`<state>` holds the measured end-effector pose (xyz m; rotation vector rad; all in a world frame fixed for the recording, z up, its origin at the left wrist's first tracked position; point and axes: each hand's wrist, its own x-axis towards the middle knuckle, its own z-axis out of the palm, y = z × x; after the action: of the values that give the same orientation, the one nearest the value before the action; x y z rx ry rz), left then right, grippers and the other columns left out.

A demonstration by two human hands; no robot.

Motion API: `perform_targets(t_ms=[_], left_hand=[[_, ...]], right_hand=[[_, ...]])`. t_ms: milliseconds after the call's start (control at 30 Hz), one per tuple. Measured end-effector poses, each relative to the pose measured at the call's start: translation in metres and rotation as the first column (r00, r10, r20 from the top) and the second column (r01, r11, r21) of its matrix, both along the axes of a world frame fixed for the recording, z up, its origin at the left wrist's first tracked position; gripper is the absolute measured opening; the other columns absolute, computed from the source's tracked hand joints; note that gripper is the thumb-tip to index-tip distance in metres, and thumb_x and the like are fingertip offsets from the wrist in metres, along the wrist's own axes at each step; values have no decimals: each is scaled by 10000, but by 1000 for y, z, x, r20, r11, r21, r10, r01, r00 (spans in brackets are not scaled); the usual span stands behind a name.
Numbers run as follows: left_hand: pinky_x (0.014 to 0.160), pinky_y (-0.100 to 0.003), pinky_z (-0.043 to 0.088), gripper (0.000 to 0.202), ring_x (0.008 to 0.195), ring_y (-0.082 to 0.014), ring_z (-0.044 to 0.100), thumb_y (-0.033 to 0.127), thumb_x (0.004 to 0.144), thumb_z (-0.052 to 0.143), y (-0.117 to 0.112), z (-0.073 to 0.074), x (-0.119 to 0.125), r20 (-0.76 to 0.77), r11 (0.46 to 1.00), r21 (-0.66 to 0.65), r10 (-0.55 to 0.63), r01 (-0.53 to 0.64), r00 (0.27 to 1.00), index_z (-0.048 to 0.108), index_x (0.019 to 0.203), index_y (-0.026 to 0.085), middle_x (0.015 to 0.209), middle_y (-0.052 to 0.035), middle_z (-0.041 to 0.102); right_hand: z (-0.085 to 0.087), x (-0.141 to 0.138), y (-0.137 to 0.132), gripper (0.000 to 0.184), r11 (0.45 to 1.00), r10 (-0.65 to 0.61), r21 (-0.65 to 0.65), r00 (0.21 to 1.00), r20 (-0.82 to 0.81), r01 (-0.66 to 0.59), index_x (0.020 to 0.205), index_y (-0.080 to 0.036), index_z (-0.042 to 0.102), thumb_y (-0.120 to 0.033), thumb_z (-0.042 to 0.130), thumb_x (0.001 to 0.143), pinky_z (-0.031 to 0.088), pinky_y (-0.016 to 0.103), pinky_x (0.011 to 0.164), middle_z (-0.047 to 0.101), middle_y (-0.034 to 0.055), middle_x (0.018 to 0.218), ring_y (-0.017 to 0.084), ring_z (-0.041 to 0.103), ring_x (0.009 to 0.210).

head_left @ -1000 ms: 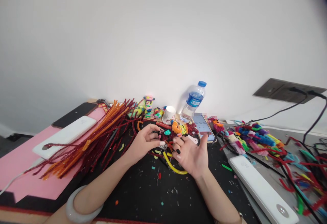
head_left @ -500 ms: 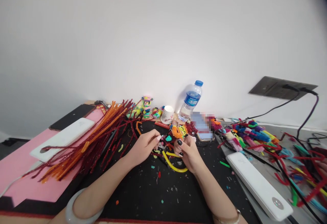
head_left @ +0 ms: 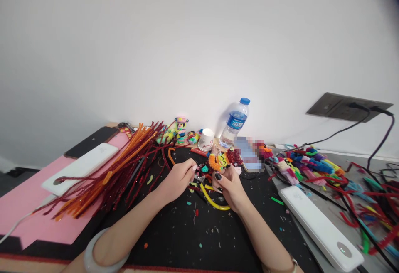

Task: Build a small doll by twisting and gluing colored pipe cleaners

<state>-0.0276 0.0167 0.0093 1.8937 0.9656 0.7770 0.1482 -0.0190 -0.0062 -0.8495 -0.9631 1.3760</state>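
Note:
My right hand [head_left: 231, 185], with dark nail polish, is closed around the lower part of a small pipe-cleaner figure [head_left: 217, 161]. The figure has a fuzzy orange part, a yellow part and dark-red tinsel. To its left, my left hand [head_left: 181, 178] is pinched at the fingertips, and whatever lies between them is too small to make out. A teal scrap [head_left: 205, 168] shows between the two hands. Below them a yellow pipe cleaner [head_left: 215, 204] curves across the black mat [head_left: 174, 239].
Dark-red and orange pipe cleaners [head_left: 106, 177] lie in a bundle at left, over a white power bank [head_left: 81, 167]. Behind the hands stand a paper cup [head_left: 206, 140] and a water bottle [head_left: 234, 124]. At right are another power bank [head_left: 321, 227], cables and colourful figures [head_left: 311, 163].
The figure in my right hand has turned a little, so its orange part shows more like a ring. Both hands stay nearly in place, and the whole view has shifted slightly.

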Motion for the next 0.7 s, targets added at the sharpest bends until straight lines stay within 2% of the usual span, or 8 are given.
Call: perform_targets(t_ms=[133,233,333,400,567,700], left_hand=[[552,-243,315,282,528,-116,444,344,903,297,0,-6,2,14,998,50,41,-42,999,423,699,196,575,37,484],[572,-239,324,278,547,-112,450,331,906,300,-1,-8,3,-2,997,75,36,-35,999,418,695,194,581,38,481],[576,-235,334,276,539,-106,454,323,907,298,-3,-9,5,-12,997,75,20,-19,1000,419,697,191,580,41,484],[563,-232,341,272,518,-101,455,322,906,298,-4,-10,7,3,998,53,16,-17,1000,425,705,191,574,45,487],[529,-222,358,243,491,-94,460,325,898,318,-6,-13,11,75,999,-32,28,-26,997,426,726,192,571,52,483],[523,-223,347,265,485,-92,441,346,902,315,-7,-13,12,85,999,-28,44,-41,995,417,713,191,557,54,467]], right_hand=[[-2,-2,1,430,999,-19,-47,996,88,24,751,-204,398,-248,776,550,304,187,418,437,-85,595,46,345,459],[-2,-4,1,376,998,-31,-55,977,210,44,664,-196,393,-234,757,578,309,194,430,399,-93,528,47,333,452],[-4,-5,0,331,992,-104,-42,950,294,121,648,-187,422,-285,736,620,318,203,433,412,-86,509,53,342,451],[-5,-5,0,328,986,-138,-46,938,316,161,638,-187,425,-317,726,636,324,209,435,429,-79,501,60,356,450],[-8,-6,-1,357,989,-130,-27,943,305,145,604,-199,406,-362,721,641,320,217,433,416,-84,459,68,357,429],[-11,-7,-1,355,987,-145,-24,942,303,160,593,-198,421,-391,712,654,322,225,434,448,-67,470,75,364,431]])
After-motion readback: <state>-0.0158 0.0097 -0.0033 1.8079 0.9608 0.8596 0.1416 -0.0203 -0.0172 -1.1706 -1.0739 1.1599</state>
